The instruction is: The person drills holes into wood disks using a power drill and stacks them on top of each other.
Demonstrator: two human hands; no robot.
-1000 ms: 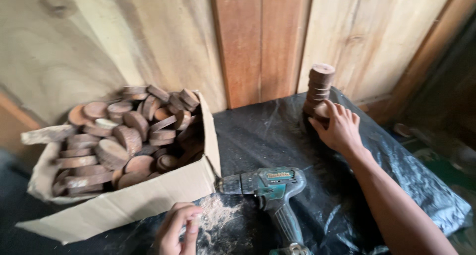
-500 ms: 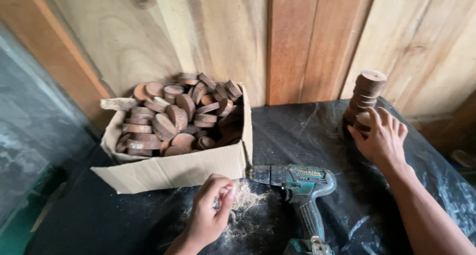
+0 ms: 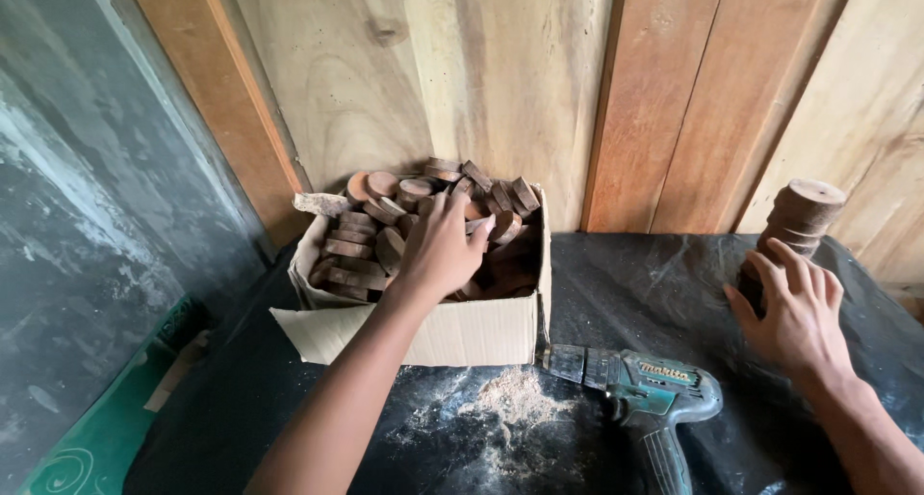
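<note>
My left hand (image 3: 443, 245) is reaching into the open brown cardboard box (image 3: 452, 333), fingers loosely spread and curled down over the heap of round brown wooden discs (image 3: 385, 221) that fills it. The fingertips rest on the top discs near the middle of the heap; I cannot tell whether any one disc is actually pinched, since the back of the hand hides the grip.

My right hand (image 3: 794, 312) is well apart from it, at the far right, open with fingers fanned and lying against the lower part of a tall stack of round brown wooden discs (image 3: 801, 214). That stack stands upright at the back right of the worktop, close to the wall, and its upper part rises clear above the fingers.

Between the two hands, just beside the box's front right corner, a teal and black cordless drill (image 3: 643, 391) lies on its side, chuck pointing at the box. A patch of pale sawdust (image 3: 515, 399) is scattered in front of the box, near the drill's nose.

Everything sits on the worktop covered in crinkled black plastic sheet (image 3: 635, 283). Behind it runs a wall of vertical wooden planks (image 3: 539, 81), pale and reddish. To the left, a grey-green painted wall (image 3: 87, 216) closes in near the box's left side. The sheet between box and stack is bare.
</note>
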